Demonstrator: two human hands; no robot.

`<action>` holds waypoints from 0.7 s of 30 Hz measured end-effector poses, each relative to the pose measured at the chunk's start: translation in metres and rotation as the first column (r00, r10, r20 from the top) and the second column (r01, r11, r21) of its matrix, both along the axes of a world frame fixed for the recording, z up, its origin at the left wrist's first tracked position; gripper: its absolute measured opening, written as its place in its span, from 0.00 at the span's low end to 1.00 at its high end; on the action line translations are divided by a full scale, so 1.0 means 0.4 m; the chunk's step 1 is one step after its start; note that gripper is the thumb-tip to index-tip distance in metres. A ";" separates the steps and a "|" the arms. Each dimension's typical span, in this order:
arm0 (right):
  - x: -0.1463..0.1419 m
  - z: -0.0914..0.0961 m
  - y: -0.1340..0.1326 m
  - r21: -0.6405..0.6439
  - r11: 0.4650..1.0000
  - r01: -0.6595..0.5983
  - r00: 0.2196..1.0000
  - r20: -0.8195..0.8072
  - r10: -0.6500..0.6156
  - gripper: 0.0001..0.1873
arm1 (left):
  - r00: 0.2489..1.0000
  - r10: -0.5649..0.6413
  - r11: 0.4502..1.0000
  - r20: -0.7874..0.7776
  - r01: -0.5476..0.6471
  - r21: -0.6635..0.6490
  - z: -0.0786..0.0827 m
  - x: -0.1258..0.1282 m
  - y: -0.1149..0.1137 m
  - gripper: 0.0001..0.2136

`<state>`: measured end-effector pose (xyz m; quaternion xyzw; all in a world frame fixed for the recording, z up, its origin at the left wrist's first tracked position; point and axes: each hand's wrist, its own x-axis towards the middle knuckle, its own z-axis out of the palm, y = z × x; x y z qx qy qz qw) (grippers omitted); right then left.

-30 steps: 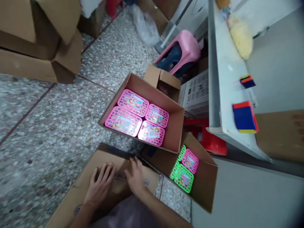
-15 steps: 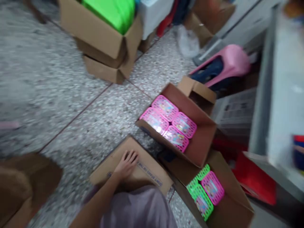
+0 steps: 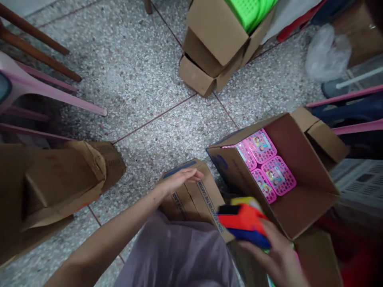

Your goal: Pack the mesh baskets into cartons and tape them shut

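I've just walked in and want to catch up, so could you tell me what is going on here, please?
A person is bent over a closed cardboard box on the floor, the left hand resting flat on its top flaps. The right hand holds a red and blue tape dispenser beside it. Next to them, an open carton holds pink baskets.

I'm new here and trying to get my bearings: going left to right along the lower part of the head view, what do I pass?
Crumpled cardboard box → left hand on the closed carton → right hand holding a red-and-blue tape dispenser → open box of pink baskets.
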<state>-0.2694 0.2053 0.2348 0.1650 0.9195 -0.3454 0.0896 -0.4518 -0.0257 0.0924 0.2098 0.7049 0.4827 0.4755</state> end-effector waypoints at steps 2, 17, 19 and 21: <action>-0.028 -0.039 -0.064 -0.103 0.984 -0.149 0.989 0.008 0.150 0.22 | 0.980 0.057 0.994 0.192 -0.073 0.077 0.048 -0.014 -0.050 0.31; -0.058 -0.156 -0.284 -0.188 0.980 -0.066 0.934 0.333 0.127 0.24 | 0.838 0.392 0.908 0.379 -0.419 -0.012 0.066 0.070 -0.203 0.18; -0.072 -0.157 -0.308 -0.166 0.985 0.055 0.890 0.454 0.027 0.24 | 0.848 0.407 0.908 0.340 -0.417 -0.047 0.010 0.046 -0.201 0.17; -0.085 -0.161 -0.321 -0.162 0.972 0.168 0.838 0.542 -0.055 0.26 | 0.858 0.420 0.906 0.296 -0.417 -0.077 -0.060 0.004 -0.201 0.16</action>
